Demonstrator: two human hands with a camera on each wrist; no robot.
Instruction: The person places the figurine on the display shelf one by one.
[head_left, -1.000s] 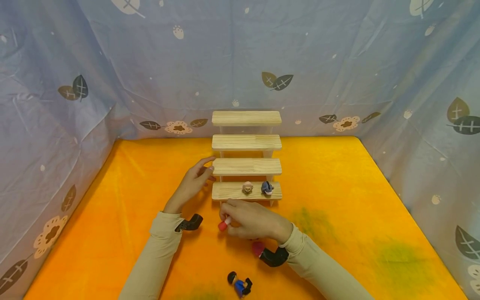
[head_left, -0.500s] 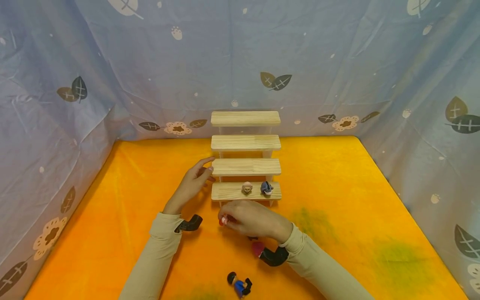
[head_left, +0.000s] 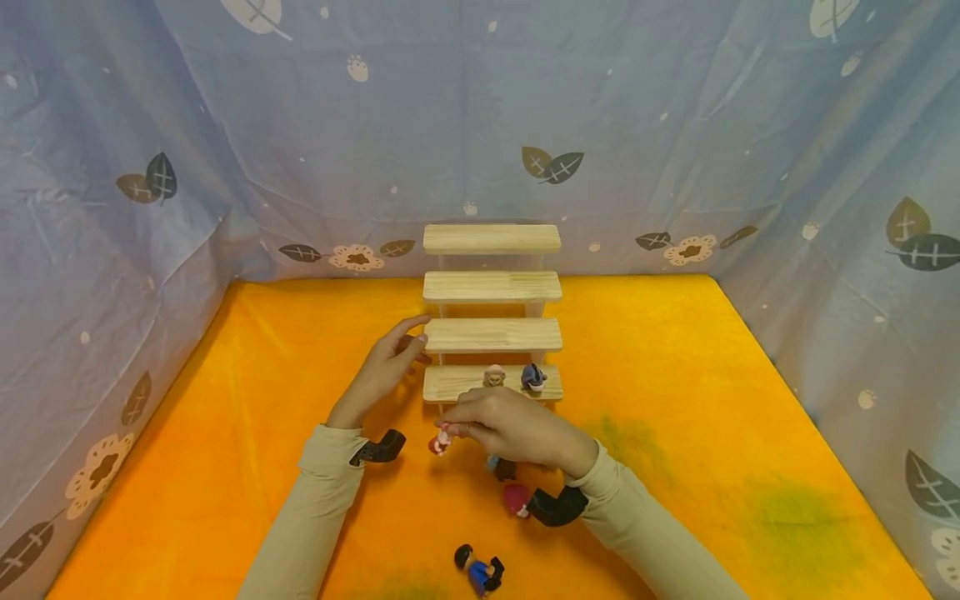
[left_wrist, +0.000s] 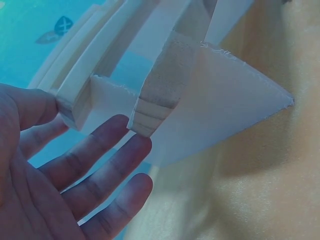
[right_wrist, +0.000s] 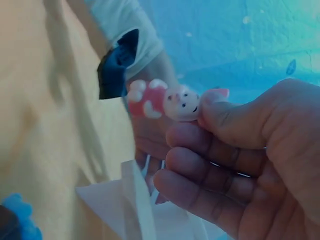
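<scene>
Orange cloth (head_left: 675,358) lies beneath; right hand (head_left: 517,425) pinches a pale-faced, red-bodied toy pig (right_wrist: 159,102); left hand (head_left: 382,367), fingers spread, touches wooden shelves (head_left: 492,335).

1 wooden stand (head_left: 492,287), 4 shelves (head_left: 492,335). Small figures: 6 total, split as 2 on the lowest shelf (head_left: 453,387) (1 tan figure (head_left: 493,377), 1 grey-blue figure (head_left: 533,378)), 1 pink-and-red figure (right_wrist: 160,100) in the right hand (head_left: 513,427), 3 on the 1 orange cloth (head_left: 660,358) (1 blue-clad figure (head_left: 478,573), plus 1 magenta figure (head_left: 516,500) and 1 light-blue-and-dark figure (head_left: 501,468), both partly covered). Also 2 hands counting the left hand (head_left: 386,358), 2 beige sleeves (head_left: 306,508), 2 black wrist mounts (head_left: 382,446), 1 per arm.
</scene>
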